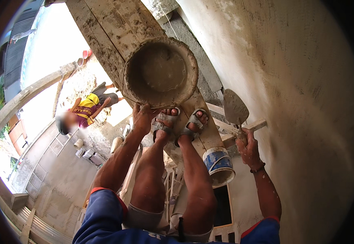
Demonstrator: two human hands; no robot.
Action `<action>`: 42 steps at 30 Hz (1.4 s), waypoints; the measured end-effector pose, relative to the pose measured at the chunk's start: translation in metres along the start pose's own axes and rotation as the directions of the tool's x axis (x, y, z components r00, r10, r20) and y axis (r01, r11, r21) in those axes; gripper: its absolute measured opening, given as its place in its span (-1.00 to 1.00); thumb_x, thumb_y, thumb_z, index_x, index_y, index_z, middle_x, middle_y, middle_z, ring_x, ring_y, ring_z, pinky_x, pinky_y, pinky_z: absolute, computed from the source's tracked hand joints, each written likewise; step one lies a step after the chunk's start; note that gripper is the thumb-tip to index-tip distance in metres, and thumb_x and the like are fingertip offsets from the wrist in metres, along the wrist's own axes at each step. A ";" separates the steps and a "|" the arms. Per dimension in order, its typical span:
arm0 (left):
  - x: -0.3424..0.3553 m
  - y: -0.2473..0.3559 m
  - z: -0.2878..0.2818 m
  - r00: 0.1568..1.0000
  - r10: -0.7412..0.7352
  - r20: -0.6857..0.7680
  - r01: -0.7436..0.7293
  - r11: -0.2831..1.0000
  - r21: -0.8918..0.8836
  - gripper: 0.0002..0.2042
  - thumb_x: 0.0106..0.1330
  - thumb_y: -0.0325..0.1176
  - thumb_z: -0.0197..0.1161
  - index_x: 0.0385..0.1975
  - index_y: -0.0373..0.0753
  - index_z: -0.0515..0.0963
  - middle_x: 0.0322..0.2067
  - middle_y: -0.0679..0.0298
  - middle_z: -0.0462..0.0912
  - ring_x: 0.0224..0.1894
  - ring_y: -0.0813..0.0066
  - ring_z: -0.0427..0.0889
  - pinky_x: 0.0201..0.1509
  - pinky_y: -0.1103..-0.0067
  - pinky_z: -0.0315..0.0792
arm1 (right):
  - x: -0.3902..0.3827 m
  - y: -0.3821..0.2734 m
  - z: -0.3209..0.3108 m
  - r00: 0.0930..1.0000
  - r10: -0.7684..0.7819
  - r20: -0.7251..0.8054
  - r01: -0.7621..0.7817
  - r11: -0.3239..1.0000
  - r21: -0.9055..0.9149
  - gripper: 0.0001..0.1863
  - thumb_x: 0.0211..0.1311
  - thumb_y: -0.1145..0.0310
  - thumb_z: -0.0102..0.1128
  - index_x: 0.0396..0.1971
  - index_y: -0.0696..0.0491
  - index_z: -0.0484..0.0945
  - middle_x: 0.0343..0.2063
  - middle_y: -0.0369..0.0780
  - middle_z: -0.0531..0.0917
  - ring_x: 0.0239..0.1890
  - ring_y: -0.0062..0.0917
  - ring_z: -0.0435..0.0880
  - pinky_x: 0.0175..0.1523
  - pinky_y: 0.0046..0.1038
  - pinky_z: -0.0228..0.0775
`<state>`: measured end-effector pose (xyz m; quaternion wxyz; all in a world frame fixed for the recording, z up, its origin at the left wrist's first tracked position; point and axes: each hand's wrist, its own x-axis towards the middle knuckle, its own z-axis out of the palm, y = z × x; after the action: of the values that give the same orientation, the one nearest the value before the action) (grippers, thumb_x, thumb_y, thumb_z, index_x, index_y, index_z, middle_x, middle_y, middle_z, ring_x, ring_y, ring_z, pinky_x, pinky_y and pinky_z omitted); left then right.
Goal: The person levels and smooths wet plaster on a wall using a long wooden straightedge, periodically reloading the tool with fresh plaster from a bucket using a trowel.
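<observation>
My right hand (pixel 247 149) is closed round the handle of a pointed trowel (pixel 234 107). The blade is coated in grey mortar and stands out beside the plastered wall (pixel 303 101). My left hand (pixel 142 118) grips the near rim of a round, mortar-crusted basin (pixel 192 67), thumb and fingers at its edge. Wet grey mortar (pixel 164 69) lies in the basin, with a thin watery patch at one side. The basin rests on a plank platform (pixel 103 28) just ahead of my sandalled feet.
I stand on the narrow planks, high above the ground. A blue and white bucket (pixel 218 162) hangs or stands by the plank edge at right. A person in a yellow and maroon shirt (pixel 88 106) is below at left, near a curved beam (pixel 30 91). Wooden bars (pixel 246 128) cross beside the wall.
</observation>
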<state>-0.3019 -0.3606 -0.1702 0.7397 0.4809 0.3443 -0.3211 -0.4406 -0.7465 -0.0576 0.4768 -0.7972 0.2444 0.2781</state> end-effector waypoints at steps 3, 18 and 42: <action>0.011 0.027 0.000 0.987 0.146 -0.065 -0.132 0.973 0.188 -0.79 0.34 -0.44 -0.01 -0.08 -0.22 0.22 -0.23 0.11 0.51 -0.20 0.24 0.61 -0.14 0.40 0.58 | 0.062 -0.062 0.000 0.998 0.069 0.003 -0.068 0.979 0.190 -0.67 0.23 0.26 0.04 -0.15 0.19 0.33 -0.53 -0.21 0.49 -0.52 -0.56 0.52 -0.42 -0.50 0.39; 0.049 0.067 -0.049 0.898 0.418 0.137 -0.433 0.784 0.446 -0.60 0.32 -0.30 0.05 0.09 -0.36 0.27 -0.10 0.18 0.49 -0.10 0.47 0.48 -0.01 0.52 0.40 | 0.159 -0.150 0.020 0.985 0.073 0.153 -0.135 0.884 0.447 -0.76 0.26 0.24 0.01 -0.29 0.13 0.35 -0.61 -0.28 0.45 -0.66 -0.66 0.46 -0.57 -0.57 0.36; 0.081 0.055 0.007 0.758 0.646 0.089 -0.652 0.754 0.077 -0.37 -0.03 -0.49 0.09 0.17 -0.45 0.21 0.01 0.07 0.43 0.06 0.33 0.40 0.16 0.50 0.24 | 0.227 -0.194 0.106 0.799 -0.420 0.430 0.460 -0.033 -0.887 -0.73 0.01 0.44 0.02 -0.24 0.18 0.46 -0.50 -0.04 0.58 -0.39 -0.29 0.63 -0.30 -0.31 0.48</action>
<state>-0.2112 -0.3603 -0.2072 0.7888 0.5984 0.1178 -0.0757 -0.1710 -0.5970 -0.1319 -0.0912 -0.9348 -0.2694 0.2125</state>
